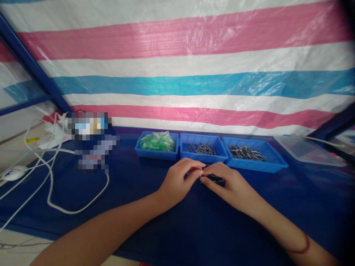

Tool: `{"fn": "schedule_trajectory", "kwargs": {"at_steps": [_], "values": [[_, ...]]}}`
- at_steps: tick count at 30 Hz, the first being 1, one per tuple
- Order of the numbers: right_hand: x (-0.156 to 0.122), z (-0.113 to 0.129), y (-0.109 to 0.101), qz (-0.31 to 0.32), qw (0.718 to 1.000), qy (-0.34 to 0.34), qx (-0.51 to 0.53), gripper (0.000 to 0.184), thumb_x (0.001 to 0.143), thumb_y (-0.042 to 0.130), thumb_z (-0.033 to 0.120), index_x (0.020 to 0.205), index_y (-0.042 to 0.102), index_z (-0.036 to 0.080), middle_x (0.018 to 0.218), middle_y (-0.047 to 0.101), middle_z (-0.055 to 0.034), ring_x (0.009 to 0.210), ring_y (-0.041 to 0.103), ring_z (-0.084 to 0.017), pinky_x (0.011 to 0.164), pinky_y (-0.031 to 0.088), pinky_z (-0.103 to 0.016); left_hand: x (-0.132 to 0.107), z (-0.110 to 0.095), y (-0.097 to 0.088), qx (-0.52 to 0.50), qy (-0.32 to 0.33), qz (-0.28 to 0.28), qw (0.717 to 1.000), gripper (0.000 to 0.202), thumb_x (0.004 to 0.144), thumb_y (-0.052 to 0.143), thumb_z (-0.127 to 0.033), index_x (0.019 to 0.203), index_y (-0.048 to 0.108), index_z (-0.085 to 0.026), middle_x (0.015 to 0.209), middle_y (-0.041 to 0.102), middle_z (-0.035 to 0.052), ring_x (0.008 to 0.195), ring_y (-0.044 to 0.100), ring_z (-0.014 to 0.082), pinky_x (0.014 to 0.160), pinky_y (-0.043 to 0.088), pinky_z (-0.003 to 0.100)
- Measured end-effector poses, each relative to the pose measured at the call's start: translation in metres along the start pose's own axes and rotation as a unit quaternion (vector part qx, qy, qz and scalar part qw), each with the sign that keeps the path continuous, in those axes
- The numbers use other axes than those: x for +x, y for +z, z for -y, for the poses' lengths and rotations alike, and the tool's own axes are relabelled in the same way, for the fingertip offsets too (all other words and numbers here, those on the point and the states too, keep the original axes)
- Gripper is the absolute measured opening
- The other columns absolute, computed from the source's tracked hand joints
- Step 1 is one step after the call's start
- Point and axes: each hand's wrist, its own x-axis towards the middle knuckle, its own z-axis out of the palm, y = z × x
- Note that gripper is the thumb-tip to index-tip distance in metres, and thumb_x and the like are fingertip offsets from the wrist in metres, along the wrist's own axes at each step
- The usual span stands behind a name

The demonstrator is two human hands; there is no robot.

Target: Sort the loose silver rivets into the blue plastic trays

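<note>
My left hand (177, 179) and my right hand (231, 181) meet fingertip to fingertip above the blue table. Both are closed in a pinch. What they hold is too small and too hidden by the fingers to name. Under and between the hands lie several thin dark metal pieces (217, 180), partly covered. Just behind the hands stands a blue bin (203, 159) with short metal pins or screws in it. To its right another blue bin (257, 167) contains longer thin metal pieces. A third blue bin (156, 153), on the left, is filled with green plastic packets (158, 141).
A clear plastic lid or tray (310, 151) lies at the back right. White cables (51, 184) loop over the table's left side, beside blurred-out items (95, 151). A striped plastic sheet (177, 85) hangs behind, between blue frame posts (33, 62).
</note>
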Motion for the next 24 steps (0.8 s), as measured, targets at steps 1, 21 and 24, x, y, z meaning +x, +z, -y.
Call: {"fn": "schedule_trajectory", "kwargs": {"at_steps": [1,21,24], "values": [[0.0,0.001,0.0,0.005,1.0,0.007,0.018,0.013,0.088,0.054,0.03,0.089,0.065,0.024,0.091,0.069,-0.0026,0.088,0.06,-0.019,0.08,0.046,-0.034,0.0,0.0,0.0,-0.01,-0.005,-0.009,1.0,0.013,0.088,0.056,-0.019,0.099,0.064,-0.018,0.096,0.066,0.0039,0.087,0.062,0.0139,0.079,0.049,0.024],[-0.003,0.012,-0.004,-0.09,0.995,-0.043,0.031,0.014,0.088,0.054,0.027,0.1,0.06,0.022,0.086,0.061,-0.0041,0.077,0.059,-0.017,0.066,0.048,-0.029,-0.002,-0.001,0.001,-0.004,0.01,0.114,0.993,0.019,0.092,0.05,-0.027,0.094,0.064,-0.014,0.092,0.062,0.0066,0.086,0.059,0.0147,0.079,0.047,0.025],[-0.002,0.009,-0.004,-0.088,0.994,-0.031,0.053,0.011,0.087,0.056,0.028,0.095,0.061,0.022,0.083,0.061,-0.0031,0.073,0.058,-0.016,0.064,0.047,-0.029,-0.002,-0.001,0.001,-0.004,0.006,0.105,0.994,0.018,0.092,0.05,-0.026,0.09,0.063,-0.014,0.091,0.061,0.0065,0.084,0.058,0.0143,0.078,0.046,0.025]]}}
